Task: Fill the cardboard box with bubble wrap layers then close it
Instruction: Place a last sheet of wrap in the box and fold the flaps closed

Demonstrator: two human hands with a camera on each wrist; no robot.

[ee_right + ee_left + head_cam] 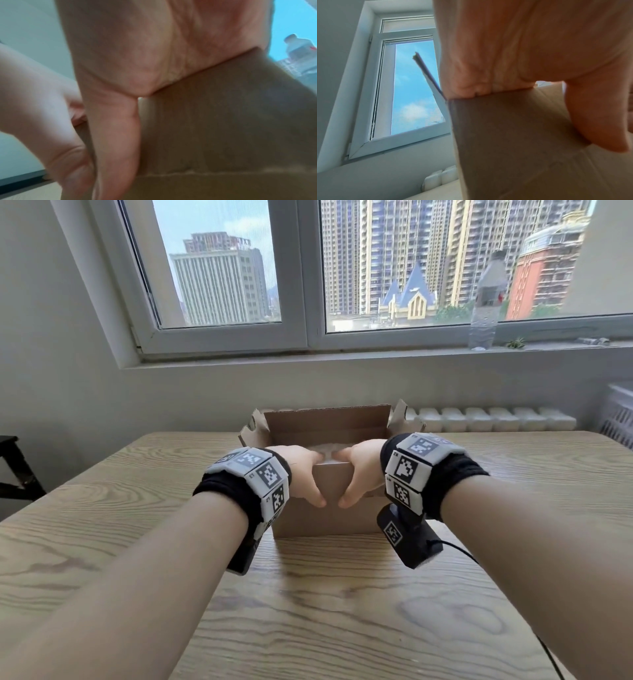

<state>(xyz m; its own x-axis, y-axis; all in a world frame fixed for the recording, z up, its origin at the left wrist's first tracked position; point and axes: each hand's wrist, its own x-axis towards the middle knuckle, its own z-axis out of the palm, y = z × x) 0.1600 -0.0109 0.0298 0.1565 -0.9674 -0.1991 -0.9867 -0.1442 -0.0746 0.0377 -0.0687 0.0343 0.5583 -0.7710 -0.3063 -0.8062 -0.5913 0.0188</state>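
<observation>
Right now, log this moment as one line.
left hand: grips near flap | right hand: grips near flap | cardboard box: open | bubble wrap: inside

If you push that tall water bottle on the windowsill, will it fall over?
Probably, yes. The water bottle stands tall and narrow on the windowsill, so a push up high would likely tip it. It looks like thin clear plastic, so it might dent rather than break.

We see a wood-grain tabletop (342, 611), a clear plastic bottle (486, 302) on the windowsill (376, 356), and a white radiator (489, 419) below.
</observation>
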